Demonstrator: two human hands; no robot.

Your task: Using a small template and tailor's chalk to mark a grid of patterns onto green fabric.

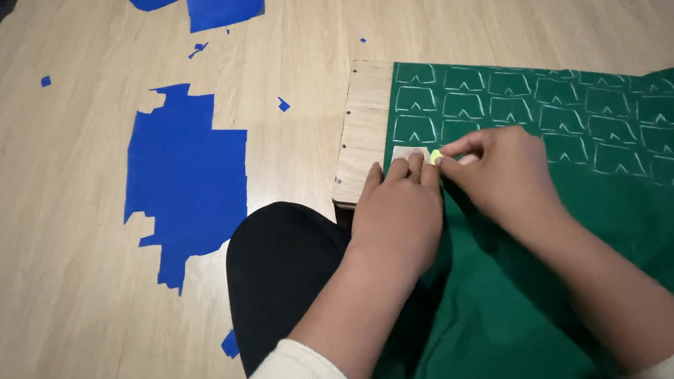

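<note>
The person sits on a wood floor (56, 266) with green felt (528, 295) spread over a board (363, 121) across the lap. The left hand (397, 217) lies flat, fingers pressed together on a small pale template (406, 155) at the felt's 9 o'clock edge. The right hand (500, 174) pinches a bit of yellow chalk (436, 156) between thumb and forefinger, its tip touching the template's 3 o'clock side. Rows of chalked outlines (543, 104) fill the felt from 11 to 2 o'clock. Blue scraps (188, 179) lie on the floor at 9 and 12 o'clock.

Judged from this, the step is tracing another outline. To do it well, the left fingers should hold the template firmly so it cannot slide, while the chalk hugs its edge with light, even pressure, in line with the row above.
</note>
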